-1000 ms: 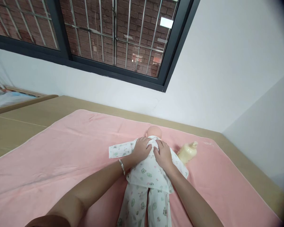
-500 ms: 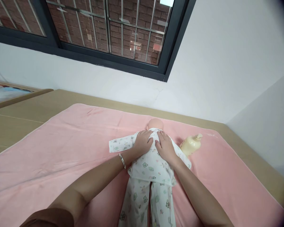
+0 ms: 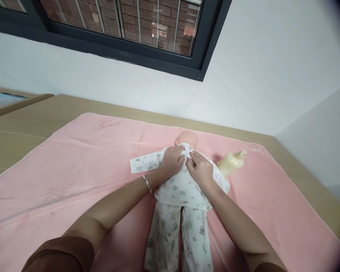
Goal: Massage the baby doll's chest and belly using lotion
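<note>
A baby doll (image 3: 188, 139) in a white printed long-sleeved top (image 3: 184, 190) and matching trousers (image 3: 166, 234) lies stretched out, head away from me. Both my hands are at the upper part of the top, just below the neck. My left hand (image 3: 172, 159) has its fingers bent at the collar, closed on the cloth. Close beside it, my right hand (image 3: 201, 169) pinches the cloth between thumb and fingers. A small fold of fabric stands up between the two hands. The doll's left-side sleeve lies spread out; the doll's face is hidden.
A pale yellow pump bottle (image 3: 231, 162) lies on its side right of the doll. Under everything is a pink blanket (image 3: 107, 151) on a wooden surface (image 3: 82, 102). A white wall (image 3: 243, 102) and a dark-framed window (image 3: 124, 49) rise behind.
My fingers, earlier lying flat on the top, have bent and gathered its cloth near the collar. The view has tilted down slightly. The bottle stays beside the doll.
</note>
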Demonstrator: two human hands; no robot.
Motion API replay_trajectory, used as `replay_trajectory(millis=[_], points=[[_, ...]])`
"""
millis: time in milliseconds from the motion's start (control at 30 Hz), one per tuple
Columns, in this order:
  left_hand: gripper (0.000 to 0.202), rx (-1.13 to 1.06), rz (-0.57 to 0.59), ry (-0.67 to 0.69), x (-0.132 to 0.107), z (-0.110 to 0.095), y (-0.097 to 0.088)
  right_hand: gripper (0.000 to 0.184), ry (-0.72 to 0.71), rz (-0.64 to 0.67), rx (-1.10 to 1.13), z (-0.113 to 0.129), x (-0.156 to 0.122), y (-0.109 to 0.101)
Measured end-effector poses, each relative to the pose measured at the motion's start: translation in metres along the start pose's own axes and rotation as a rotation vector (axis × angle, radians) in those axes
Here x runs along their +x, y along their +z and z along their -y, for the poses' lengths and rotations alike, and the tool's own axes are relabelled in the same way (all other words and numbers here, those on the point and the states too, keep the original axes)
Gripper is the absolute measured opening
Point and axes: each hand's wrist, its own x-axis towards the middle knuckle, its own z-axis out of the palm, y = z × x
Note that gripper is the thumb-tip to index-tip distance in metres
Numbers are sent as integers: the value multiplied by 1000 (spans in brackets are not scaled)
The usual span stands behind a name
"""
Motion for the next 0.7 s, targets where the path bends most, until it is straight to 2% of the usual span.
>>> replay_trajectory(millis=[67, 167, 267, 367, 500, 600, 700], points=[[40, -9, -9, 7, 0, 0, 0, 33, 54, 13, -5, 0, 0, 0], [37, -14, -9, 16, -1, 1, 0, 43, 74, 99, -23, -4, 4, 1], [34, -18, -14, 50, -2, 2, 0, 51, 20, 189, -13, -12, 9, 3], [32, -31, -28, 111, -2, 3, 0, 50, -43, 210, 23, -18, 12, 6], [25, -38, -88, 156, -2, 3, 0, 38, -108, 101, 81, -16, 8, 5], [15, -7, -150, 126, -5, 0, 0, 30, -58, -34, 73, -9, 2, 4], [10, 41, -186, 62, -7, -4, -1, 29, 17, -71, 30, -4, -2, 3]])
